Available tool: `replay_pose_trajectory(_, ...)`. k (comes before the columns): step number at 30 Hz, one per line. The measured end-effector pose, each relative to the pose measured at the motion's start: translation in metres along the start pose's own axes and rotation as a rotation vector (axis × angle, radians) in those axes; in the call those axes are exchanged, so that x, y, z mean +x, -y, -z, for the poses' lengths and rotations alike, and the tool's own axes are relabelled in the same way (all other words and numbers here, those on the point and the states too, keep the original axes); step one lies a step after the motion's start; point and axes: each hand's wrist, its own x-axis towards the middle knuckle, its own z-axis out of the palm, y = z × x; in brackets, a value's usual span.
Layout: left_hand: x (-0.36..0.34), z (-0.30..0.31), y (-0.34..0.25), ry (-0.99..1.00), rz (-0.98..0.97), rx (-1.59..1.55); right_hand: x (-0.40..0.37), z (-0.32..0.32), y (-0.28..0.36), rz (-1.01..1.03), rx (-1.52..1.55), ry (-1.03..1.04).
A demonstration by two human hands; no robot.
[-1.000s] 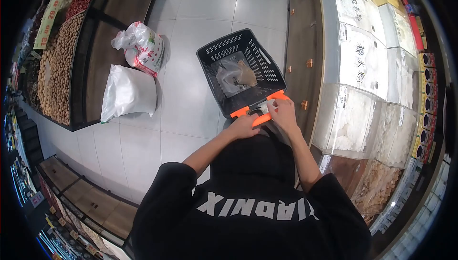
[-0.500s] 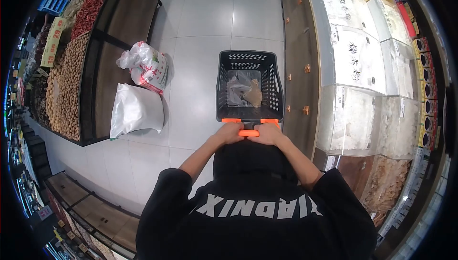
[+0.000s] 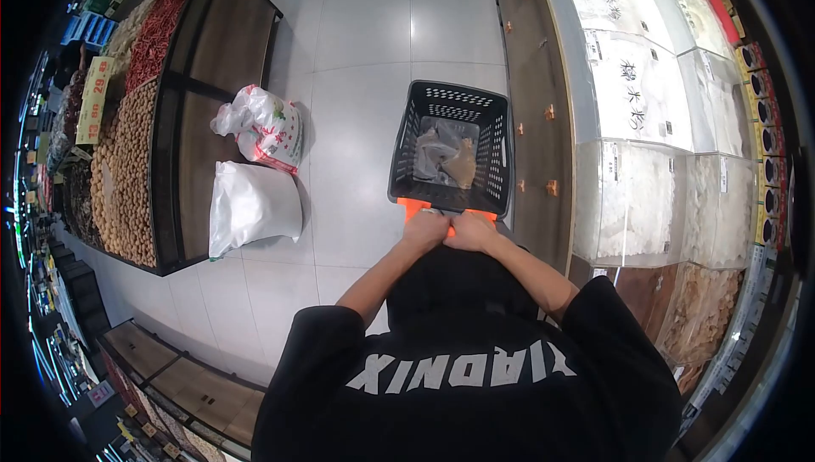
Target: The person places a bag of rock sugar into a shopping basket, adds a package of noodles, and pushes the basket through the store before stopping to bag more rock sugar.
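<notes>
A black perforated shopping basket (image 3: 401,152) is in front of me, turned slightly clockwise. Its orange handle (image 3: 413,207) reaches back toward my body. My left hand (image 3: 427,227) is closed around the handle on one side, and my right hand (image 3: 472,233) grips it just beside, the two nearly touching. Much of the handle is covered by my fingers. At the bottom of the basket lie a clear plastic bag (image 3: 435,152) with dim contents and a bag of something tan (image 3: 462,165).
On the floor to the left stand a full white sack (image 3: 257,207) and a knotted red-and-white bag (image 3: 270,135), against a wooden bin of nuts (image 3: 125,178) and dried chillies. Along the right runs a wooden counter (image 3: 543,148) with clear boxes of white goods (image 3: 637,195).
The basket has shifted a little to the right and rotated slightly clockwise. My hands have come closer together on the handle. The floor bags sit slightly further right in view.
</notes>
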Motion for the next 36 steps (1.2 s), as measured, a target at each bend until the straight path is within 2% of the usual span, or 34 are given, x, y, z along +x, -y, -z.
replay_pose_trajectory(4,0.009,0.009,0.003,0.024,0.05,-0.008,0.006,0.009,0.0,-0.003,-0.01,-0.012)
replay_pose_trajectory(9,0.023,0.031,0.011,0.028,0.023,-0.004,0.014,0.018,0.002,-0.053,-0.041,-0.04)
replay_pose_trajectory(17,0.056,0.045,0.035,-0.017,0.011,0.091,0.033,0.029,0.0,-0.156,0.014,-0.219)
replay_pose_trajectory(21,0.074,0.058,0.04,-0.042,-0.008,0.094,0.042,0.046,-0.008,-0.125,-0.003,-0.216)
replay_pose_trajectory(23,0.081,0.061,0.042,-0.039,-0.013,0.094,0.045,0.051,-0.011,-0.104,0.017,-0.285)
replay_pose_trajectory(36,0.133,0.092,0.051,0.035,0.039,0.114,0.075,0.098,-0.04,-0.085,0.069,-0.24)
